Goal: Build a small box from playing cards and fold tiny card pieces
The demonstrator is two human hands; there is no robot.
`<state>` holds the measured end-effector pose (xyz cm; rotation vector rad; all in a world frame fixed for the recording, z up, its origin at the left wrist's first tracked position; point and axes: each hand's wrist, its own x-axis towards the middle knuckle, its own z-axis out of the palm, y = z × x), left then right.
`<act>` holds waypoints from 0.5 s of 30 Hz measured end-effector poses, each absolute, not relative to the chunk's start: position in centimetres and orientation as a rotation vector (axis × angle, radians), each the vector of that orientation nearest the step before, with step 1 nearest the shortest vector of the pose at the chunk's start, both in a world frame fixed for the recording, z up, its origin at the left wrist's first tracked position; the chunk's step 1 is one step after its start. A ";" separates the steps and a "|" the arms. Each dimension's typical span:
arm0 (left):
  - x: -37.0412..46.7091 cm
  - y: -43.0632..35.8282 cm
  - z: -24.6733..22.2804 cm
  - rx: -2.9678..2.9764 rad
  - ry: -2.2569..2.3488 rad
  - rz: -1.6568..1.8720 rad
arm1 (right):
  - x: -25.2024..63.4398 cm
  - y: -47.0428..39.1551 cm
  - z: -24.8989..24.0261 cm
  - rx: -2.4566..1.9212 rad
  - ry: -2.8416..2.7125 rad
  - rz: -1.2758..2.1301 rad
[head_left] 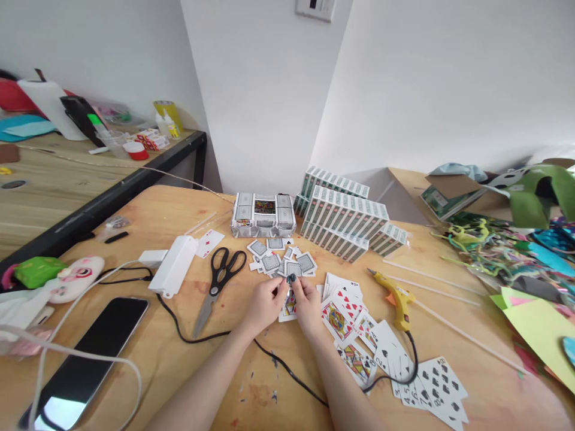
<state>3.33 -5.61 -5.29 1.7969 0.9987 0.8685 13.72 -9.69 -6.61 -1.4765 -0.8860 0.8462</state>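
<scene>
Both my left hand (268,297) and my right hand (308,302) pinch a playing card (289,306) between thumbs and fingers, low over the table; its coloured picture face shows between them. Just beyond my fingertips lies a loose pile of grey-backed playing cards (271,263), some seemingly folded or cut. Farther back stands a box-like structure covered in cards (244,214). Face-up playing cards (339,317) spread out beside my right hand. Black-handled scissors (220,278) rest open to the left of my left hand.
Stacked card boxes (344,209) stand at the back. A yellow glue gun (398,297) and clear glue sticks (467,336) lie right, the gun's black cord crossing below my hands. On the left are a white power strip (173,266) and a phone (96,353). Craft scraps (494,251) fill the right edge.
</scene>
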 end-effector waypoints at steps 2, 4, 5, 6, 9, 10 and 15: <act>3.4 -5.7 -5.3 1.818 1.012 0.889 | 13.7 -9.7 -6.7 -1.475 -0.886 0.850; 3.4 -5.8 -5.3 1.842 1.027 0.895 | 13.8 -9.7 -6.8 -1.469 -0.884 0.855; 3.4 -5.8 -5.3 1.853 1.038 0.896 | 13.8 -9.7 -6.8 -1.468 -0.886 0.857; 3.5 -5.8 -5.3 1.864 1.049 0.896 | 13.8 -9.7 -6.9 -1.467 -0.888 0.857; 3.5 -5.9 -5.3 1.889 1.073 0.894 | 13.7 -9.7 -6.8 -1.470 -0.899 0.840; 3.5 -5.9 -5.3 1.895 1.074 0.895 | 13.7 -9.7 -6.8 -1.472 -0.904 0.828; 3.4 -5.9 -5.5 1.928 1.076 0.888 | 13.5 -9.8 -6.6 -1.497 -0.939 0.769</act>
